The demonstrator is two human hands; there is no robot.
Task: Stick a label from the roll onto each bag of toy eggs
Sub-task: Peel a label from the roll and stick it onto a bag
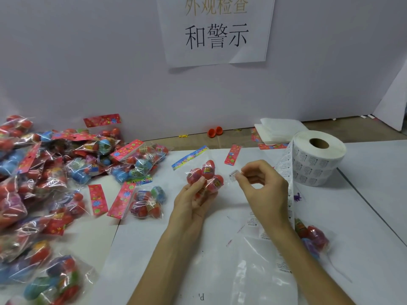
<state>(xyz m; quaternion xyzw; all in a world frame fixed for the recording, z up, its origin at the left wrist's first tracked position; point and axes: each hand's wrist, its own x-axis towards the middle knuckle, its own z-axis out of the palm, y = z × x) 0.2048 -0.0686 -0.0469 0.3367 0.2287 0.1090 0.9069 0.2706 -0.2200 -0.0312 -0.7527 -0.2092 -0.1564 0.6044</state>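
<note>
Over the white table [363, 216], my left hand [193, 201] grips a bag of red toy eggs [206, 176], and my right hand [262, 186] pinches a small label [233, 175] just beside it. Behind my right hand sits the label roll [317, 159], and a pile of bags [55, 172] lies far to my left.

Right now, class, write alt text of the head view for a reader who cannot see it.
A person's left hand holds a clear bag of red toy eggs while the right hand pinches a small label beside it. The label roll sits to the right and a pile of bagged eggs lies to the left.
</note>
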